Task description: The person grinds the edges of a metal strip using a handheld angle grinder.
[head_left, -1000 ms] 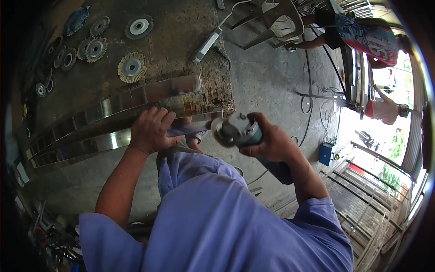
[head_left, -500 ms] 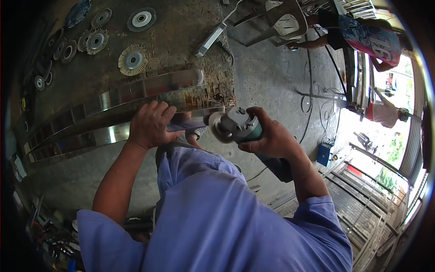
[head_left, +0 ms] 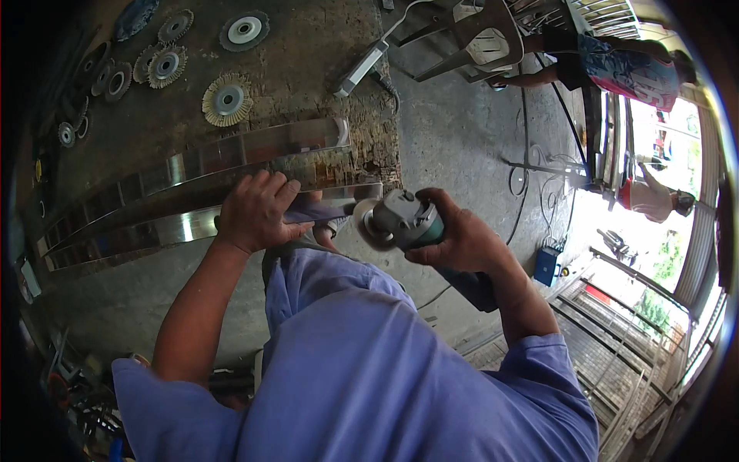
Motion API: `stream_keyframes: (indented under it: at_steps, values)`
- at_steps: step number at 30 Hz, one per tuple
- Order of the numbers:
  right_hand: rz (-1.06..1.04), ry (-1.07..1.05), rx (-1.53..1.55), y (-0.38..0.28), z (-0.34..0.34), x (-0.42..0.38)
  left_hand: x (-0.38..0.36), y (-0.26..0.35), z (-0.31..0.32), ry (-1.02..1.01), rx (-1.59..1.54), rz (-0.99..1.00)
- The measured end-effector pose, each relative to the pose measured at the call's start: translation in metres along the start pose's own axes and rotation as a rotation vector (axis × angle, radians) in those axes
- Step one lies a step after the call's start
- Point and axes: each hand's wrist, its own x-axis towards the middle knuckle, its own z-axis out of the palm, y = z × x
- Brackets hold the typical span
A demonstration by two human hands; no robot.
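My left hand is closed over a shiny metal strip at the near edge of the workbench. In my right hand is an angle grinder, gripped round its body. The grinder's round disc is beside the right end of the strip; whether they touch cannot be made out. A second shiny metal strip lies on the bench just beyond the first.
Several abrasive discs lie on the bench. A power strip sits at its right edge. Beyond are a plastic chair, cables, a blue box, metal frames and two people at the right.
The grinder and my right hand have shifted very slightly. My left hand stays in place on the strip. At the right, the person in the patterned shirt has turned a little.
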Motion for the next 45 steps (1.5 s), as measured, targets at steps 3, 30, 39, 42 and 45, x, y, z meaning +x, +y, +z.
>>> stream_keyframes:
  at_steps: [3, 30, 39, 42, 45]
  values:
    - [0.012, 0.019, 0.047, 0.001, -0.006, 0.004, 0.000, -0.001, -0.001, 0.008, 0.013, 0.004]
    - [0.050, 0.065, 0.142, 0.010, 0.001, -0.005, 0.000, 0.001, -0.002, -0.039, -0.008, -0.022]
    - [0.051, 0.081, 0.078, 0.013, 0.008, -0.008, 0.001, 0.001, -0.001, -0.011, 0.000, 0.002]
    - [0.084, 0.089, 0.096, 0.011, 0.002, -0.007, 0.004, -0.001, -0.003, 0.020, 0.029, 0.027]
    - [0.042, 0.034, 0.035, 0.017, 0.014, -0.015, 0.001, -0.001, 0.000, 0.038, 0.029, 0.030]
